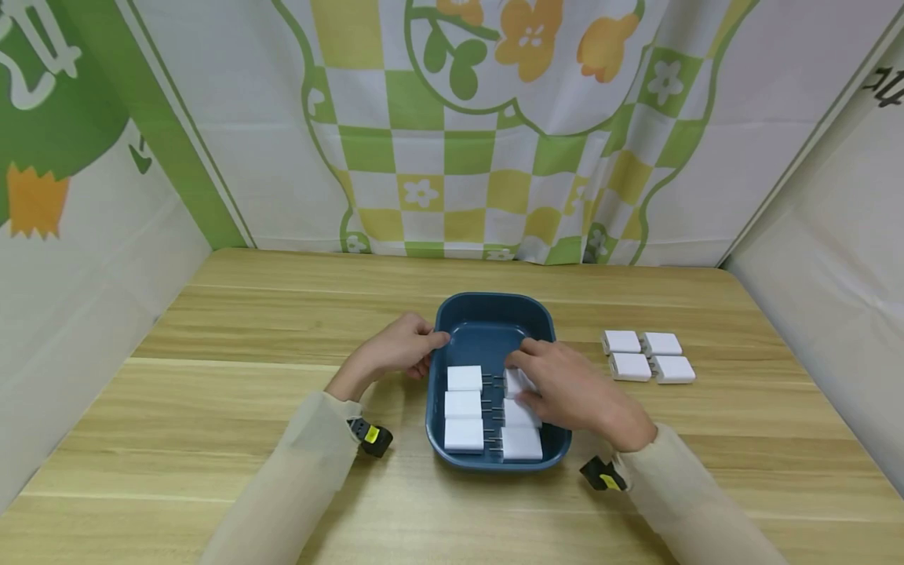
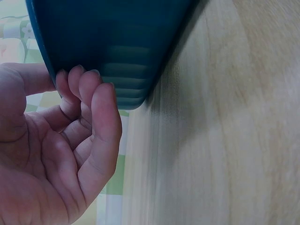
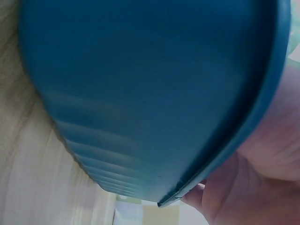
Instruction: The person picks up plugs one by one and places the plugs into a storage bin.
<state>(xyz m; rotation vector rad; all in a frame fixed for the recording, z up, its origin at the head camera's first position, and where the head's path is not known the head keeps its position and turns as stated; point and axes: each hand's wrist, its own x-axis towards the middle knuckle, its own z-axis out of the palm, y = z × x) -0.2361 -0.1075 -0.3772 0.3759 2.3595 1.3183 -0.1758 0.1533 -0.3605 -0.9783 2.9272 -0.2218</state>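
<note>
A dark blue plastic bin (image 1: 494, 467) stands on the wooden table. My left hand (image 1: 404, 345) grips its left rim, thumb over the edge and fingertips (image 2: 104, 101) against the outer wall. Reaching over the right rim, my right hand (image 1: 568, 384) pinches a white charger plug (image 1: 518, 383) inside the bin; the hand partly covers it. Below that plug lie two more, a half-covered charger (image 1: 521, 413) and a charger (image 1: 521, 444). A column of three white chargers (image 1: 463, 405) fills the left side, prongs facing the right column. In the right wrist view the bin's wall hides most of the fingers.
Several more white chargers (image 1: 650, 357) lie grouped on the table right of the bin. A patterned green and yellow curtain (image 1: 466, 180) hangs behind the table (image 1: 282, 314), with white cloth (image 1: 826, 259) at both sides.
</note>
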